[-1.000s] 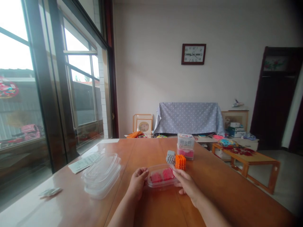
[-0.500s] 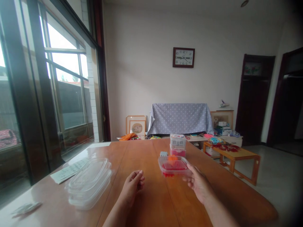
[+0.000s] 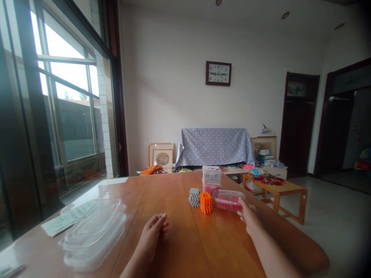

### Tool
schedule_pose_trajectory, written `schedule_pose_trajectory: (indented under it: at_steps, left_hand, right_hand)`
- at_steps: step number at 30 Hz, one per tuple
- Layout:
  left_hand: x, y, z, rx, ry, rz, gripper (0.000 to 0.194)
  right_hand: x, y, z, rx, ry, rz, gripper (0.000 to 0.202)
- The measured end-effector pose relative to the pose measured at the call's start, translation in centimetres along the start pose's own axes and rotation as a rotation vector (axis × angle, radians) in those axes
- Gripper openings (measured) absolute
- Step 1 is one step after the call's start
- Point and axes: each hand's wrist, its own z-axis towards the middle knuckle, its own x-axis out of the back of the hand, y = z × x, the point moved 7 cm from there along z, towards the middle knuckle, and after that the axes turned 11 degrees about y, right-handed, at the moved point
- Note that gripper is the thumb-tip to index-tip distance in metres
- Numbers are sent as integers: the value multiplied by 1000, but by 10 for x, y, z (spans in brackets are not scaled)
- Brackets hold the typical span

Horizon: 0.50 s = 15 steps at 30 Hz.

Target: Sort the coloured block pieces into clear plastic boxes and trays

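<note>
My right hand (image 3: 249, 217) grips the near right edge of a clear plastic container (image 3: 228, 196) with pinkish-red pieces inside. The container is low over the table or on it; I cannot tell which. Just left of it stand an orange block of interlocking pieces (image 3: 206, 203) and a similar grey block (image 3: 194, 197). My left hand (image 3: 156, 226) is closed in a loose fist by the middle of the table, with no object showing in it. Behind the blocks, a clear box with grey contents (image 3: 211, 175) sits on a pink box (image 3: 210, 187).
On the left of the wooden table (image 3: 171, 193) lies a stack of clear plastic containers (image 3: 94, 235), beside a sheet of paper with writing (image 3: 68, 218). A low wooden table (image 3: 275, 187) with items stands beyond the right edge. A window (image 3: 69, 96) is at left.
The container in my right hand has moved right, uncovering the orange and grey blocks. My left hand stays closed. The whole view has shifted slightly.
</note>
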Motion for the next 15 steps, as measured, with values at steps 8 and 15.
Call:
schedule_pose_trajectory:
  at_steps: [8, 15]
  left_hand:
    - [2, -3, 4, 10, -5, 2, 49]
    - [1, -4, 4, 15, -4, 30, 50]
  right_hand:
    - [-13, 10, 7, -43, -31, -44, 66]
    - [-12, 2, 1, 23, -30, -72, 59]
